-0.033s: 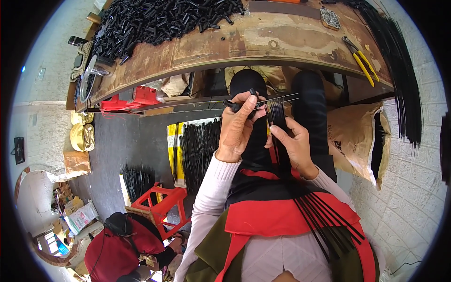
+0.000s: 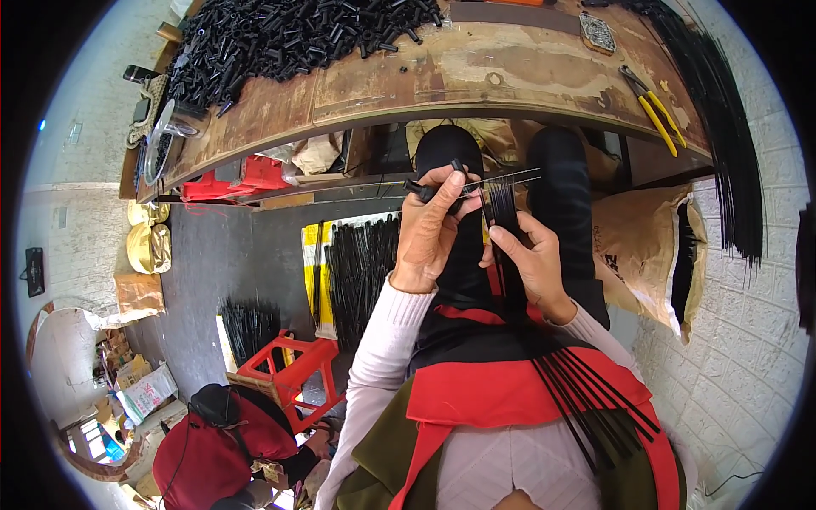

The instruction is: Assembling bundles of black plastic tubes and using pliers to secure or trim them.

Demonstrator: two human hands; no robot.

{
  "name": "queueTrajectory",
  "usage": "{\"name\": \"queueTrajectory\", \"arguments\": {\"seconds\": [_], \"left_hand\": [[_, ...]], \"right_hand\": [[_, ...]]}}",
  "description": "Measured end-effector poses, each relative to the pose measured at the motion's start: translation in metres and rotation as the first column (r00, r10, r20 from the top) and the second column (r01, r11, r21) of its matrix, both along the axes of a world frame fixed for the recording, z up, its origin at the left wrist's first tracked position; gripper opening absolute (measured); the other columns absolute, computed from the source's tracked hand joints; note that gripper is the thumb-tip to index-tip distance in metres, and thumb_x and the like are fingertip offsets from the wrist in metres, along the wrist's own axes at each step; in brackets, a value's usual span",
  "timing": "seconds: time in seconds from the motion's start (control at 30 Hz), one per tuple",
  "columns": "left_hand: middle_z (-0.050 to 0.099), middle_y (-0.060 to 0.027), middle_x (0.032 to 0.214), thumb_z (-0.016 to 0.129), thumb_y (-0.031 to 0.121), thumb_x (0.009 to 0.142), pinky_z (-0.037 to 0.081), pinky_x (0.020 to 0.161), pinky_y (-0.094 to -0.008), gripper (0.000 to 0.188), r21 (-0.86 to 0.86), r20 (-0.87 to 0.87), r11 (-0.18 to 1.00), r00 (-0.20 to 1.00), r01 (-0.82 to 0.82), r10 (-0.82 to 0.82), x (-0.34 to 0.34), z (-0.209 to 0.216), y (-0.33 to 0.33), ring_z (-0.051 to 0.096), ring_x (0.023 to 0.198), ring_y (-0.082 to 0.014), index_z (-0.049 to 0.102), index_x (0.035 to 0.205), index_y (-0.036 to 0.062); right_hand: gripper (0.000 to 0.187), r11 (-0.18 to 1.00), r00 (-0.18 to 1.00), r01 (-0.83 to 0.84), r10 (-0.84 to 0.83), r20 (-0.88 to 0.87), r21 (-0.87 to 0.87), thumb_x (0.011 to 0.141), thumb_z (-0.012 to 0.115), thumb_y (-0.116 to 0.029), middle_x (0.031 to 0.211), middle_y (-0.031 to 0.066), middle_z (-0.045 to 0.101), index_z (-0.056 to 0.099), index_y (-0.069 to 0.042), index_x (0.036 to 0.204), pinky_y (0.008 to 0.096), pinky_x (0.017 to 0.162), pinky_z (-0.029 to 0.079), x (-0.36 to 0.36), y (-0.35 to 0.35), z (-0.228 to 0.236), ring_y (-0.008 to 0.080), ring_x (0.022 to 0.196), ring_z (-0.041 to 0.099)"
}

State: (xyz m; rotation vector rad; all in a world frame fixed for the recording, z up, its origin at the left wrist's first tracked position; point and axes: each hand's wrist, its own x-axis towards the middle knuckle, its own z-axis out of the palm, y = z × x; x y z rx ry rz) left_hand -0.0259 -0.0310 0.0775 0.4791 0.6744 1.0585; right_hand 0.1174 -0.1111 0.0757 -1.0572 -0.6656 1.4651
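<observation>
My left hand (image 2: 427, 225), at the centre above my lap, is closed round a few short black tubes (image 2: 420, 191). Two thin metal rods (image 2: 514, 177) reach rightward from its fingers. Just to its right, my right hand (image 2: 534, 262) grips a bundle of slim black rods (image 2: 503, 211), thumb on top. The bundle's tips stand close to the left fingertips; I cannot tell whether they touch. Toward my body, more black rods (image 2: 586, 395) fan out across my red and black apron (image 2: 484, 393). Parts of the tubes and rods are hidden by my fingers.
A wooden table (image 2: 510, 72) spans the far side, bearing a heap of black tubes (image 2: 297, 42), yellow-handled pliers (image 2: 654, 110) and long black rods (image 2: 722, 127). Left of me are floor bundles (image 2: 361, 263), a red stool (image 2: 293, 374) and another person (image 2: 221, 455). A sack (image 2: 650, 251) stands right.
</observation>
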Motion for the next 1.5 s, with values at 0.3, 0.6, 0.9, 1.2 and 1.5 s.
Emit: {"name": "queueTrajectory", "arguments": {"seconds": [0.3, 0.6, 0.9, 1.2, 1.5], "left_hand": [[0.068, -0.0068, 0.102, 0.069, 0.016, 0.091, 0.058, 0.076, -0.0262, 0.020, -0.026, -0.018, 1.000, 1.000, 0.007, -0.007, 0.000, 0.002, 0.000, 0.066, 0.088, -0.0136, 0.067, 0.106, 0.0026], [0.068, -0.0069, 0.104, 0.069, 0.018, 0.092, 0.056, 0.079, -0.0271, 0.021, -0.024, -0.048, 1.000, 0.999, 0.016, -0.017, 0.002, 0.001, -0.001, 0.066, 0.089, -0.0143, 0.068, 0.107, 0.0031], [0.069, -0.0061, 0.101, 0.069, 0.019, 0.092, 0.055, 0.080, -0.0277, 0.023, -0.020, -0.075, 1.000, 0.997, 0.017, -0.019, 0.004, 0.004, -0.005, 0.066, 0.088, -0.0140, 0.067, 0.107, 0.0021], [0.068, -0.0057, 0.095, 0.070, 0.020, 0.091, 0.051, 0.075, -0.0241, 0.025, 0.029, -0.145, 1.000, 0.989, -0.009, 0.014, 0.004, 0.007, -0.009, 0.064, 0.082, -0.0117, 0.067, 0.107, 0.0011], [0.068, -0.0059, 0.093, 0.070, 0.019, 0.091, 0.052, 0.075, -0.0239, 0.028, 0.008, -0.166, 0.998, 0.984, -0.055, 0.056, 0.005, 0.006, -0.015, 0.064, 0.081, -0.0123, 0.066, 0.108, -0.0023]], "right_hand": [[0.017, 1.000, 1.000, 0.005, -0.005, -0.008, -0.003, 0.093, 0.065, -0.009, 0.083, 0.0060, 0.063, 0.063, 0.005, 0.102, 0.0267, 0.062, 0.056, -0.001, 0.000, -0.001, 0.0109, 0.069, 0.062], [0.017, 1.000, 1.000, 0.009, -0.009, -0.012, -0.005, 0.093, 0.065, -0.009, 0.084, 0.0058, 0.063, 0.063, 0.005, 0.103, 0.0264, 0.062, 0.056, -0.001, 0.000, 0.000, 0.0107, 0.069, 0.062], [0.017, 1.000, 1.000, 0.012, -0.012, 0.004, 0.006, 0.093, 0.065, -0.009, 0.087, 0.0054, 0.063, 0.063, 0.004, 0.104, 0.0263, 0.063, 0.056, -0.001, 0.001, 0.001, 0.0106, 0.070, 0.062], [0.016, 0.999, 0.998, 0.020, -0.021, 0.064, 0.027, 0.094, 0.063, -0.009, 0.087, 0.0054, 0.061, 0.061, 0.004, 0.103, 0.0295, 0.065, 0.059, -0.006, -0.001, 0.000, 0.0114, 0.070, 0.061], [0.019, 0.999, 0.993, -0.004, 0.000, 0.120, 0.032, 0.094, 0.063, -0.010, 0.086, 0.0052, 0.061, 0.059, 0.005, 0.106, 0.0290, 0.066, 0.058, -0.004, -0.004, -0.001, 0.0102, 0.071, 0.060]]}}
